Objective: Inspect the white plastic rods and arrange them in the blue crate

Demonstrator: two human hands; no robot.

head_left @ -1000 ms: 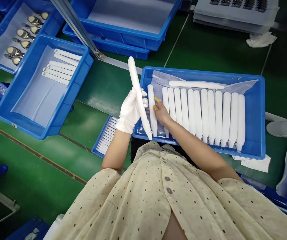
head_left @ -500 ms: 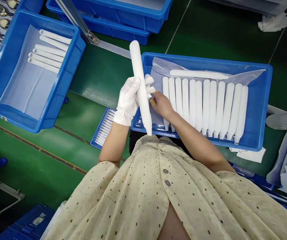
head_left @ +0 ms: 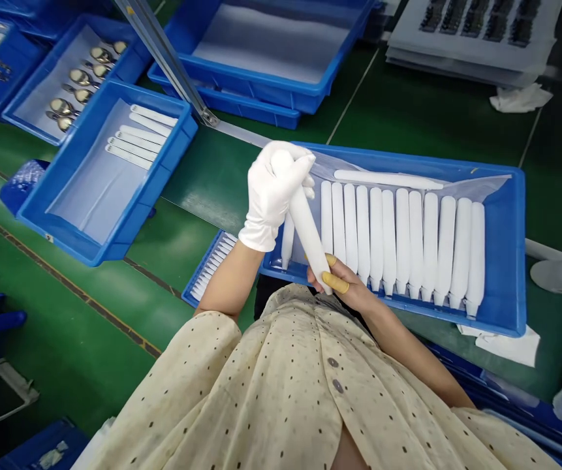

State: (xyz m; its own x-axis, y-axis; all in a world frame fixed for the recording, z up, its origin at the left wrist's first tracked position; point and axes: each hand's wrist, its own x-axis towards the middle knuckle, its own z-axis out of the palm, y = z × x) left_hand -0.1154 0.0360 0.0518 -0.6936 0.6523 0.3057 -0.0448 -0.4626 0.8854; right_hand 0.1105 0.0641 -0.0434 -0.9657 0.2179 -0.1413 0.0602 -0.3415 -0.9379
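A white tapered tube [head_left: 307, 235] is held slantwise above the near end of a long blue plastic tray [head_left: 521, 261], its thick end up and away from the person and its narrow tip down toward the chest. The left hand [head_left: 273, 192], in a white cotton glove, is clenched around the thick end and covers it. The bare right hand [head_left: 344, 281] grasps the narrow end, with yellow finger cots [head_left: 334, 282] on two fingers.

Just past the tube, a close row of matching white tubes [head_left: 408, 241] lies in the tray on a clear plastic liner [head_left: 486, 186], narrow ends toward the person. One loose tube [head_left: 287, 241] sits tilted at the row's left end, partly behind the gloved hand, and another tube [head_left: 388, 179] lies crosswise beyond the row.

The trays rest on a glossy green work surface [head_left: 202, 189] marked with thin pale seams. To the left, a blue tray [head_left: 143, 189] holds white strips [head_left: 138, 134], and a blue tray beyond it holds steel spoons [head_left: 78, 85]. A narrow blue tray [head_left: 197, 274] of white strips sits partly under the left forearm. A metal rail [head_left: 163, 59] crosses the upper left. Farther off lie a stack of grey sheets [head_left: 467, 46] with black pieces and a crumpled white cloth [head_left: 520, 98]. The cream dotted shirt [head_left: 261, 385] fills the bottom of the view.
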